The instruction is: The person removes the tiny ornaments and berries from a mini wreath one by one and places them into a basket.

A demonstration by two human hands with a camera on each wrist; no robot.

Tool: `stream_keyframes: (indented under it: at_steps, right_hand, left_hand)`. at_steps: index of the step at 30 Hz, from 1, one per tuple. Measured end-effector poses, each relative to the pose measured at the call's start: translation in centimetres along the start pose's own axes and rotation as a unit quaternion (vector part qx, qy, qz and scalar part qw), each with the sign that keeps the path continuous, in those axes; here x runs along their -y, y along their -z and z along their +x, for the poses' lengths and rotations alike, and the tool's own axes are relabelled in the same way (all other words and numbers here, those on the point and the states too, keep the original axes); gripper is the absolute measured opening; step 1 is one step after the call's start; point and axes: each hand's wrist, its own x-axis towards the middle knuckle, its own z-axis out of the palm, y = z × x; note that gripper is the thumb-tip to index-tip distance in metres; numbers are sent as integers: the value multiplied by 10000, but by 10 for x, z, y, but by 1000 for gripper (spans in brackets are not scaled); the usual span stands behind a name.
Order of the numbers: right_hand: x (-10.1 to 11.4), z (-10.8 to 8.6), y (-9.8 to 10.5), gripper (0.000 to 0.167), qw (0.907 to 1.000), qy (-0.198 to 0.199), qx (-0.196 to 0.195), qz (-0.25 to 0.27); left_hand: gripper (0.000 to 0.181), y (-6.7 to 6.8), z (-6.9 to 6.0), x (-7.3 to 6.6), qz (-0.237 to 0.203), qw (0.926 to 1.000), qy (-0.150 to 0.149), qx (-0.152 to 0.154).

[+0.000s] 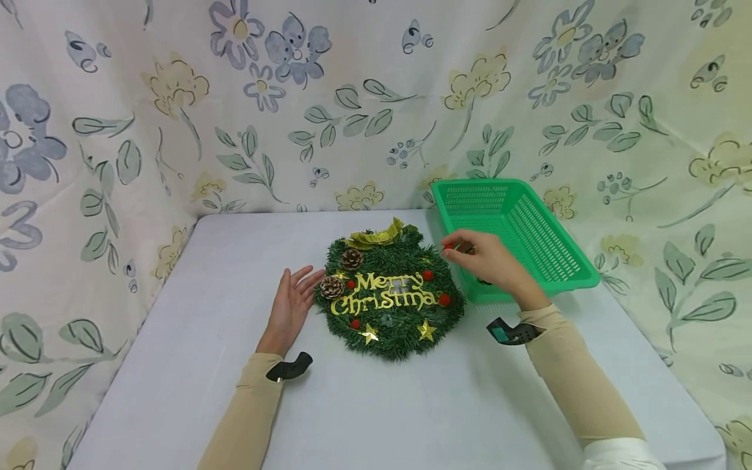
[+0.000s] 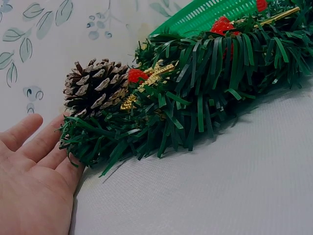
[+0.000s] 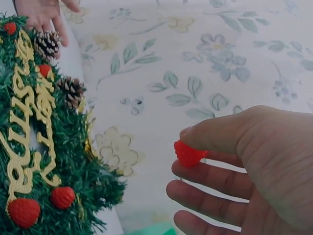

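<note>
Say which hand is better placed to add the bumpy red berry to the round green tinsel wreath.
Probably the right hand: it pinches the bumpy red berry near the green tinsel wreath. The left hand, fingers extended and holding nothing, is at the wreath's opposite edge, by a brown pinecone.

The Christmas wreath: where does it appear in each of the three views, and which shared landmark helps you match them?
Head: the Christmas wreath lies whole near the picture's middle.
Left wrist: it stretches from left of centre to the right edge, cut off there.
Right wrist: it runs down the left side, cut off by that edge.
Shared landmark: the pine cone nearest the left hand.
</note>
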Motion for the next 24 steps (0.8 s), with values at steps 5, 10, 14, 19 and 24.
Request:
stream_keyframes:
  at_steps: [5,10,14,19,24]
  right_hand:
    - [-6,1,5,28,10000,3,-88,-48]
    - [-11,2,10,28,9998,-31,-149,-134]
    - [-14,4,14,30,9996,-169,-162,-174]
    - [-16,6,20,35,9995,-294,-86,-105]
    - [-20,9,25,38,9992,-364,-75,-150]
  left_hand:
    - [79,0,0,1,15,10000,18,-11]
    - [81,-1,-1,0,26,10000,-3,-8]
    - [80,-1,-1,0,22,10000,15,-22]
    - [80,0,-1,-1,-19,10000,28,-4]
    - [80,0,-1,-1,7,10000,34,-5]
